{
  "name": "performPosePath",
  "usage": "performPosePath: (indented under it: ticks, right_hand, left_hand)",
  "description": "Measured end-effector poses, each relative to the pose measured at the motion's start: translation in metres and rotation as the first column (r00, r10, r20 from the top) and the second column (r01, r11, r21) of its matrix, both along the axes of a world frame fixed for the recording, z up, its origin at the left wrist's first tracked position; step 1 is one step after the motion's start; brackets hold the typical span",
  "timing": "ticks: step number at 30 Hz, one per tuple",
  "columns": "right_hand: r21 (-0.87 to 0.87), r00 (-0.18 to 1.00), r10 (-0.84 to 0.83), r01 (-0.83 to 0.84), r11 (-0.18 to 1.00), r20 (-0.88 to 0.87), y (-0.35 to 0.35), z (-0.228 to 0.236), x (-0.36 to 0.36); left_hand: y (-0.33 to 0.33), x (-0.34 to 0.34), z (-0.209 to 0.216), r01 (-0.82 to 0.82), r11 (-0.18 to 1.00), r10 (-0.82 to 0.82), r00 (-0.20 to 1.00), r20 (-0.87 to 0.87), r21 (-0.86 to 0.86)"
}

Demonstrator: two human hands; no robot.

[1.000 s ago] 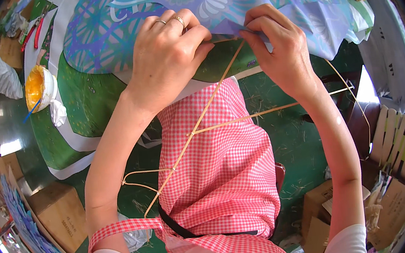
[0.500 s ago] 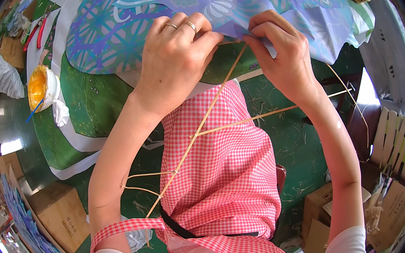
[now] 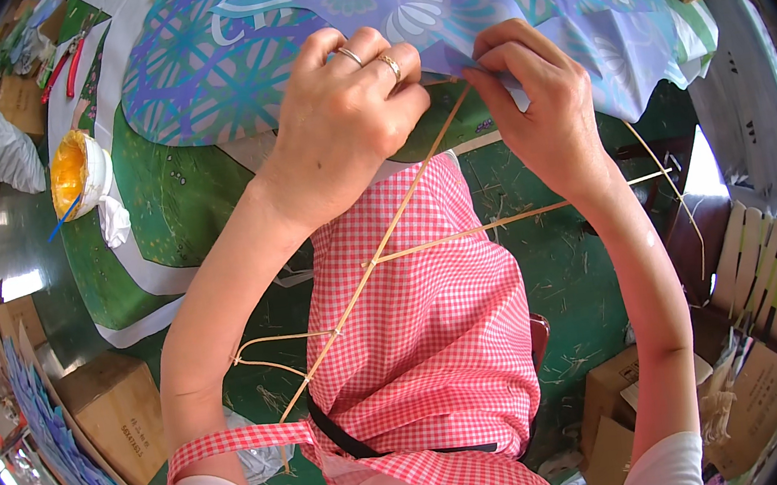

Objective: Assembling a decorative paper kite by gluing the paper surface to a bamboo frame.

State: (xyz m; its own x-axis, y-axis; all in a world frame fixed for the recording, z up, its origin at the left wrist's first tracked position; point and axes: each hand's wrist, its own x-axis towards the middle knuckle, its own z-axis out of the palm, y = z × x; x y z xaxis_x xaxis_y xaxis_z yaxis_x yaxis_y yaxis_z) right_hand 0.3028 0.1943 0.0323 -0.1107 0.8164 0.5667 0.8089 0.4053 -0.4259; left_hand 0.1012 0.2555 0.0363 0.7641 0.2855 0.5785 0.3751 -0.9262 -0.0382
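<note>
A frame of thin bamboo strips (image 3: 403, 202) lies slanted over my lap, with its upper end at the edge of a purple printed fabric (image 3: 477, 7). My right hand (image 3: 540, 96) is closed, its thumb and fingers pinching the fabric's edge beside the strip's tip. My left hand (image 3: 350, 117), with two rings, is curled closed just left of it, close to the fabric. Its fingertips are turned away, so what they hold is hidden. One side strip runs right, passing under my right forearm. Two short curved strips reach my left forearm.
A white bowl with orange-yellow contents (image 3: 70, 178) and a blue stick stands at left. Red-handled pliers (image 3: 75, 67) lie beyond it. Green printed sheets (image 3: 153, 193) are spread below the fabric. Cardboard boxes (image 3: 110, 408) stand at lower left and lower right.
My left hand has shifted slightly left and turned, its thumb drawing back from the fabric edge. My right hand keeps its pinch. The bamboo frame has barely moved.
</note>
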Motion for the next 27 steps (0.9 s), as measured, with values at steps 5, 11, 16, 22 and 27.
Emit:
performPosePath:
  ticks: [5,11,16,22,27]
  right_hand:
    - [0.018,1.0,0.015,-0.015,1.0,-0.012,0.003,-0.002,0.0]
    - [0.01,1.0,0.004,-0.004,1.0,0.003,0.002,-0.001,0.002]
    - [0.006,1.0,0.013,-0.013,1.0,0.0,0.002,-0.003,0.0]
    - [0.004,0.999,0.049,-0.049,0.999,-0.004,0.002,-0.002,0.0]
    - [0.011,0.991,0.077,-0.079,0.997,0.11,-0.008,-0.002,0.0]
  left_hand:
    - [-0.007,-0.007,-0.01,-0.039,0.999,0.038,0.999,-0.023,-0.029]
    - [-0.015,-0.011,-0.015,-0.134,0.991,0.134,0.976,-0.17,0.011]
    - [-0.014,-0.02,-0.02,-0.135,0.987,0.152,0.967,-0.207,0.093]
    - [-0.037,-0.045,-0.003,-0.132,0.988,0.11,0.969,-0.222,-0.086]
    - [-0.061,-0.09,0.017,-0.199,0.954,0.176,0.977,-0.119,-0.225]
